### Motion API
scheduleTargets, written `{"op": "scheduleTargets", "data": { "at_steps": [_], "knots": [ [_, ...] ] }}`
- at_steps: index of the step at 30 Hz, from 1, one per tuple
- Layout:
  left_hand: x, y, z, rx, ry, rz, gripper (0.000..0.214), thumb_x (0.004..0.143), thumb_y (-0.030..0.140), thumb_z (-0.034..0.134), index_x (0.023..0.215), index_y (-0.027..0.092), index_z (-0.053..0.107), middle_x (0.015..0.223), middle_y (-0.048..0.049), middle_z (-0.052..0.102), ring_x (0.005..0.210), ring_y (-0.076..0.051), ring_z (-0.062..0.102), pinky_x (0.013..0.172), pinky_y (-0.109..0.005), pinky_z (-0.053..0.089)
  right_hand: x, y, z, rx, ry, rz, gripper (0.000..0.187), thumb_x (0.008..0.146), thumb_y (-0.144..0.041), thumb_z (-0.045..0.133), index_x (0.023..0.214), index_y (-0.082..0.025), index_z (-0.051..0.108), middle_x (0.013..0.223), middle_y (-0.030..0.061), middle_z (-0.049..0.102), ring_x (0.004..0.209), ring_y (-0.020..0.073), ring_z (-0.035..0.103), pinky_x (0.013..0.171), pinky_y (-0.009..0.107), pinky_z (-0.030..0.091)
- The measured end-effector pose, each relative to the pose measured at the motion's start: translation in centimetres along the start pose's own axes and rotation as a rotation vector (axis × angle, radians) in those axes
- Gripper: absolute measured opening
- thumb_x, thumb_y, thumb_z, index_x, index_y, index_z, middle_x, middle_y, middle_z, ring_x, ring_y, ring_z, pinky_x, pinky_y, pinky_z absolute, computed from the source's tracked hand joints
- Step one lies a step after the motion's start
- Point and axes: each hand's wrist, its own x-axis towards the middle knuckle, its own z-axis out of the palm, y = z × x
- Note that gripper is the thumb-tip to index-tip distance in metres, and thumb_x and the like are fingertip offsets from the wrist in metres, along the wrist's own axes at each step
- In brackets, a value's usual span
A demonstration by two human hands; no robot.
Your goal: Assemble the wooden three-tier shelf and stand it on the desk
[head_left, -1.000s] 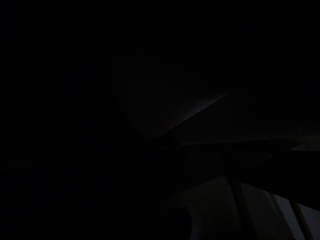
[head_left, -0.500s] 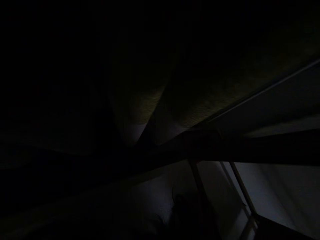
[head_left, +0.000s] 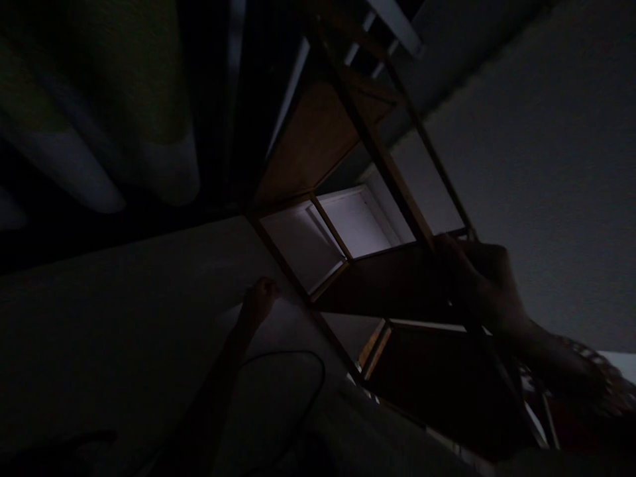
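A dark wooden shelf unit [head_left: 372,142] with open sides stands tilted across the middle of the head view. My right hand [head_left: 487,285] is wrapped round one of its uprights, at the height of a shelf board [head_left: 392,281]. To the left of the unit, my left hand [head_left: 260,298] is in front of the pale wall [head_left: 163,285], fingers curled together. Whatever those fingers hold, if anything, is too dark to make out. A thin dark cable [head_left: 320,361] loops below and right of that hand.
Green and white curtains [head_left: 169,152] hang at the upper left. Behind the shelf is a pale recess or panel [head_left: 355,222]. A plain grey surface [head_left: 551,165] fills the right side. White slats [head_left: 397,26] show at the top. The light is very dim.
The view has swung, bringing the shelf unit to the middle and the curtains to the upper left. Both my hands now show; neither could be made out in the darker earlier frame.
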Motion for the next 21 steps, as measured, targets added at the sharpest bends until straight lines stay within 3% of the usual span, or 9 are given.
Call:
{"op": "scheduleTargets", "data": {
  "at_steps": [2, 8, 12, 16, 21],
  "knots": [
    [-2.4, -0.5, 0.3, 0.041, -0.054, 0.008, 0.017, 0.08, 0.025, 0.034, 0.079, 0.016, 0.049, 0.077, -0.0054, 0.063, 0.067, -0.014, 0.06, 0.068, -0.027, 0.047, 0.5, 0.0, 0.2, 0.038, -0.002, -0.082, 0.052, 0.079, -0.052, 0.045, 0.042, -0.016, 0.036, 0.04, -0.0034, 0.03, 0.037, 0.0047, 0.03, 0.036, 0.02, 0.019],
    [-10.0, -1.0, 3.7, 0.186, -0.183, 0.1, 0.024, 0.076, 0.035, 0.034, 0.075, 0.018, 0.05, 0.073, -0.0058, 0.064, 0.068, -0.017, 0.061, 0.065, -0.027, 0.046, 1.0, 1.4, 0.9, 0.039, 0.03, -0.257, 0.052, 0.084, -0.052, 0.039, 0.06, -0.011, 0.06, 0.049, 0.0001, 0.048, 0.048, 0.0074, 0.046, 0.046, 0.02, 0.031],
    [-12.2, -0.5, 4.9, 0.239, -0.208, 0.211, 0.027, 0.077, 0.035, 0.031, 0.074, 0.018, 0.051, 0.07, -0.0052, 0.063, 0.066, -0.016, 0.061, 0.063, -0.026, 0.046, -0.1, 1.9, -0.5, -0.052, 0.093, -0.343, 0.046, 0.085, -0.047, 0.04, 0.07, -0.01, 0.064, 0.058, 0.0022, 0.055, 0.053, 0.0087, 0.05, 0.05, 0.021, 0.033],
    [-10.5, 1.2, 3.7, 0.286, -0.149, 0.316, 0.029, 0.079, 0.032, 0.029, 0.078, 0.017, 0.053, 0.074, -0.0046, 0.064, 0.07, -0.014, 0.061, 0.066, -0.024, 0.046, -1.9, 2.8, -2.5, -0.2, 0.198, -0.387, 0.036, 0.085, -0.04, 0.044, 0.076, -0.013, 0.066, 0.072, 0.0056, 0.06, 0.055, 0.0094, 0.05, 0.051, 0.023, 0.034],
    [-3.6, 5.3, 2.5, 0.39, -0.069, 0.471, 0.027, 0.079, 0.022, 0.034, 0.084, 0.015, 0.059, 0.09, -0.008, 0.063, 0.088, -0.018, 0.058, 0.082, -0.03, 0.044, -4.9, 7.0, -5.8, -0.466, 0.229, -0.341, 0.027, 0.083, -0.034, 0.048, 0.078, -0.016, 0.067, 0.078, 0.006, 0.06, 0.054, 0.0091, 0.051, 0.049, 0.023, 0.034]
  ]
}}
